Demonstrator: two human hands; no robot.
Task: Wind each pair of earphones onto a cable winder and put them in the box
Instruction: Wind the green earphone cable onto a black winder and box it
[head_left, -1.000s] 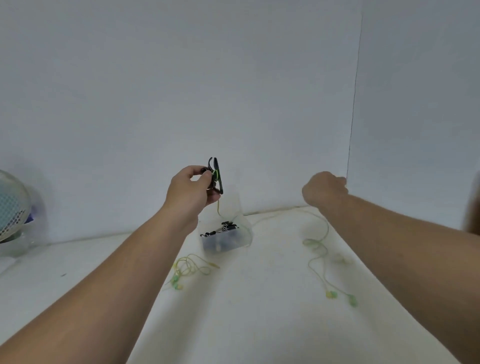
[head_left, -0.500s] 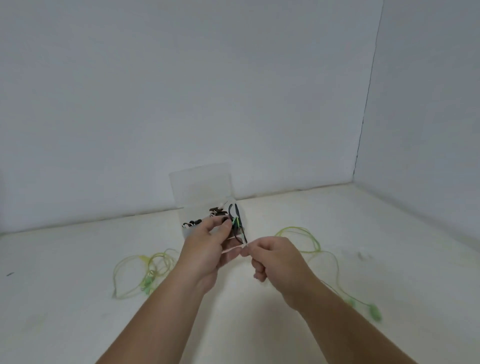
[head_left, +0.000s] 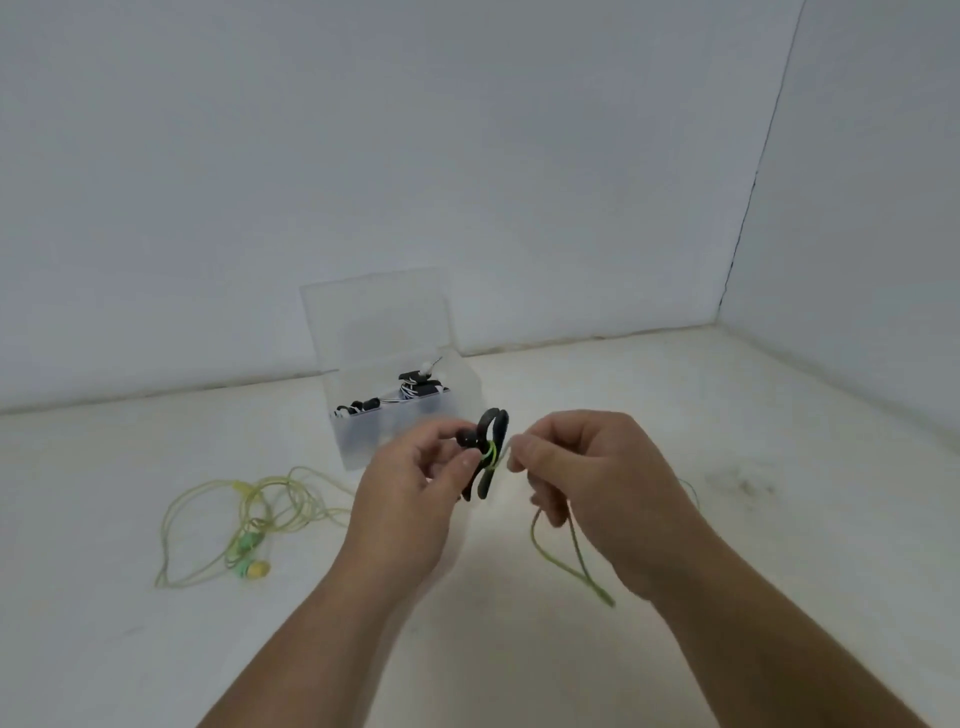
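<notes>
My left hand pinches a black cable winder held upright above the table, with a few turns of green earphone cable around its middle. My right hand pinches that green cable just right of the winder; the cable loops down below the hand. A second pair of yellow-green earphones lies tangled on the table at the left. Behind the hands stands a clear plastic box with its lid up, holding wound black-and-white earphones.
White walls close off the back and the right side, meeting in a corner. The white tabletop carries a few dark smudges at the right.
Both hands came down from in front of the wall and met in front of the box. My right hand took hold of the green cable beside the winder, now nearer the camera.
</notes>
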